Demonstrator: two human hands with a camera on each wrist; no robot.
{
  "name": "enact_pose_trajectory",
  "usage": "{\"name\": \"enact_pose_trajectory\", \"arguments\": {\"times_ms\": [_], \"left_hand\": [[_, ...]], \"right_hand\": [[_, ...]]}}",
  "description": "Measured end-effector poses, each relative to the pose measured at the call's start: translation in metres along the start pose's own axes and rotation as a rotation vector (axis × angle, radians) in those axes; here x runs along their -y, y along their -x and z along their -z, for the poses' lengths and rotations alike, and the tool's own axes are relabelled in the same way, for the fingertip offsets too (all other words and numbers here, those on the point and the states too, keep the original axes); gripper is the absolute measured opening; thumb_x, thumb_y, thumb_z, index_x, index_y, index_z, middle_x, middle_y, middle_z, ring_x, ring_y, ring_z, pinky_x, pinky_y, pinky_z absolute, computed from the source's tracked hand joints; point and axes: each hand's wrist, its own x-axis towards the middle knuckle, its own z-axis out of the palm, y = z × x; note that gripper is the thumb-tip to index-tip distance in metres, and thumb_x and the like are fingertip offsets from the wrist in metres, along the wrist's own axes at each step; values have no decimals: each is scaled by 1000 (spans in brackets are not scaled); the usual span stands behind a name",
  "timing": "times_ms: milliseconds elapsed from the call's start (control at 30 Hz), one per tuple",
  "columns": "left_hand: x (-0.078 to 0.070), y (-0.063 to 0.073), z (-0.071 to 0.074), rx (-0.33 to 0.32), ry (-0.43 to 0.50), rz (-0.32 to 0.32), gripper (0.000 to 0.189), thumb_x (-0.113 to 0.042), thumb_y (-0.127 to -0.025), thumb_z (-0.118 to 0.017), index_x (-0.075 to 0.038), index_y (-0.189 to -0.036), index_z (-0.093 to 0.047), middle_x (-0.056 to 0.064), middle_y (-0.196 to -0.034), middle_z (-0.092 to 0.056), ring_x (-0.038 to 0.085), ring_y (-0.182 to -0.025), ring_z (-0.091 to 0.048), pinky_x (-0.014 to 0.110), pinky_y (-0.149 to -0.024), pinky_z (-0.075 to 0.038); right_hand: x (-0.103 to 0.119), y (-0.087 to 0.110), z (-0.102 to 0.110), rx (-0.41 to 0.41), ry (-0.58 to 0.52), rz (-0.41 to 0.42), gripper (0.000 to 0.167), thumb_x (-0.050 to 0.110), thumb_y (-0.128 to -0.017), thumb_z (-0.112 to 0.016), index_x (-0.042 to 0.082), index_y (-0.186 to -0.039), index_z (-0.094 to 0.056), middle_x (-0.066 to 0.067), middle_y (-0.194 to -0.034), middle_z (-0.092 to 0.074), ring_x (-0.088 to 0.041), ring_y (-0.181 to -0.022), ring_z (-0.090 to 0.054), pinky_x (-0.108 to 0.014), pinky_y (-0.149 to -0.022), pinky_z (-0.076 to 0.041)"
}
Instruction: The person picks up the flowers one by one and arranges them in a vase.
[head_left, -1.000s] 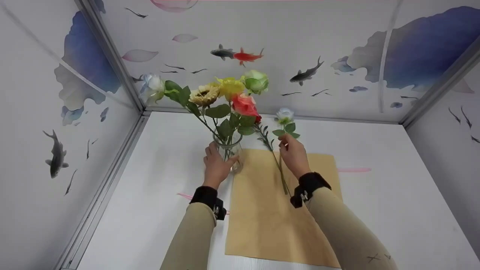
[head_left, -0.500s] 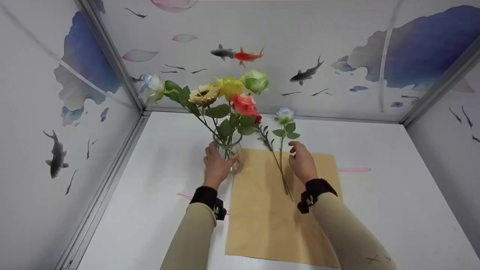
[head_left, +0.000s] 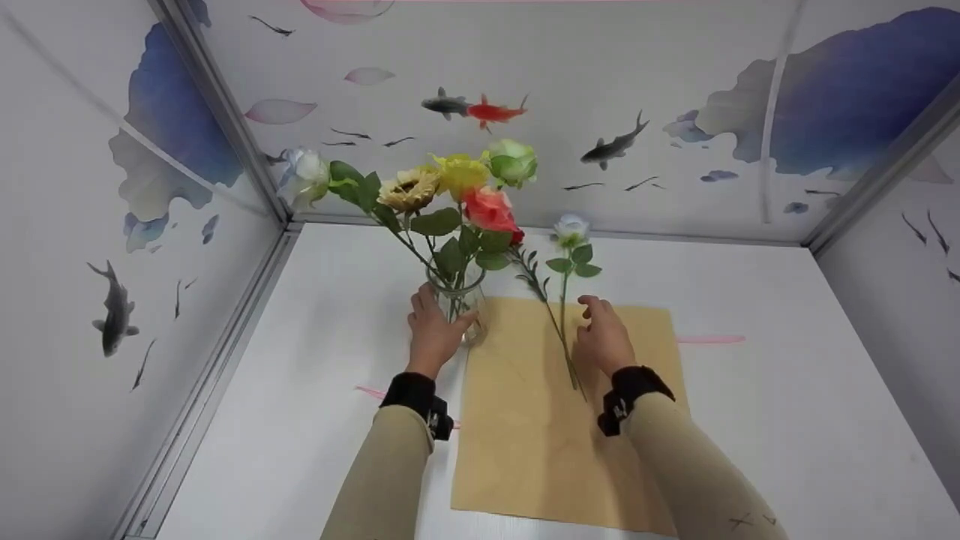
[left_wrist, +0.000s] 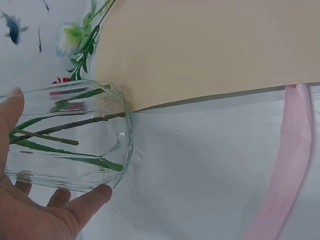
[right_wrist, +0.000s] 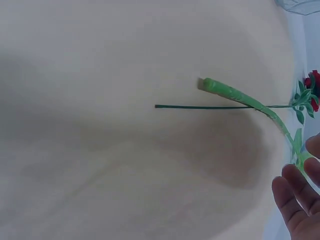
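My left hand [head_left: 435,330] grips the side of a clear glass vase [left_wrist: 107,132], thumb on one side and fingers on the other. Stems show through its glass in the left wrist view. Out of its mouth rise a pale blue rose [head_left: 304,178], a sunflower [head_left: 409,190], a yellow flower [head_left: 459,175], a green rose [head_left: 513,163] and a coral rose [head_left: 489,210]. Beside the vase lie a white-blue rose [head_left: 571,230] and a thin-stemmed red flower [head_left: 517,237], their stems crossing. My right hand [head_left: 606,336], holding nothing, hovers right of these stems with fingers loosely bent.
A sheet of brown paper [head_left: 525,450] covers the middle of the white table [head_left: 780,420], under the stem ends. Pink ribbon strips [head_left: 709,340] lie at its right and left [left_wrist: 290,165]. Printed walls [head_left: 675,75] enclose the back and sides.
My right hand has come away from the white-blue rose's stem, moving right and toward me; the rose stays lying there. The left hand and vase have not moved.
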Motion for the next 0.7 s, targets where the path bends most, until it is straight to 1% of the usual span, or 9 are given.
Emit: {"name": "enact_pose_trajectory", "arguments": {"times_ms": [100, 200, 300, 433, 567, 700], "left_hand": [[0, 0, 0, 1, -10, -6, 96, -38, -93, -75, -1, -158, -15, 25, -157, -22, 48, -145, -25, 56, -115, -31], [1, 0, 0, 2, -11, -6, 96, -39, -93, -76, -1, -158, -15, 25, -157, -22, 49, -144, -25, 57, -114, -33], [0, 0, -1, 2, -5, -8, 97, -38, -93, -76, 0, -158, -15, 26, -157, -22, 50, -143, -26, 58, -112, -35], [-1, -1, 0, 2, -7, 2, 97, -38, -92, -76, -1, -158, -15, 25, -157, -22, 49, -143, -27, 57, -113, -34], [-1, -2, 0, 6, 1, 15, 98, -39, -92, -77, -1, -158, -15, 25, -158, -21, 48, -143, -26, 57, -113, -35], [0, -2, -1, 2, 2, 10, 98, -40, -91, -77, -1, -158, -16, 25, -157, -23, 48, -142, -27, 56, -113, -34]], "right_hand": [[-2, 2, -4, 22, 0, -11, 48, -1, -100, -51, 2, -147, -44, -24, -126, -54, -37, -100, -62, -51, -86, -50], [-4, 5, -8, 37, 13, -18, 47, 1, -100, -49, 2, -147, -45, -24, -126, -54, -36, -95, -61, -50, -84, -49], [-8, 8, -11, 44, 29, -20, 47, 2, -100, -50, 1, -146, -46, -23, -122, -54, -35, -92, -59, -51, -83, -49], [-11, 9, -16, 40, 53, 3, 47, 0, -98, -52, 0, -144, -48, -22, -116, -57, -35, -95, -60, -52, -85, -49], [-10, 10, -17, 29, 81, 23, 46, -1, -98, -54, 0, -143, -49, -21, -113, -61, -35, -96, -61, -53, -87, -50], [-9, 12, -17, 30, 129, 62, 42, 4, -103, -53, 1, -144, -50, -20, -110, -63, -36, -98, -62, -53, -89, -51]]}}
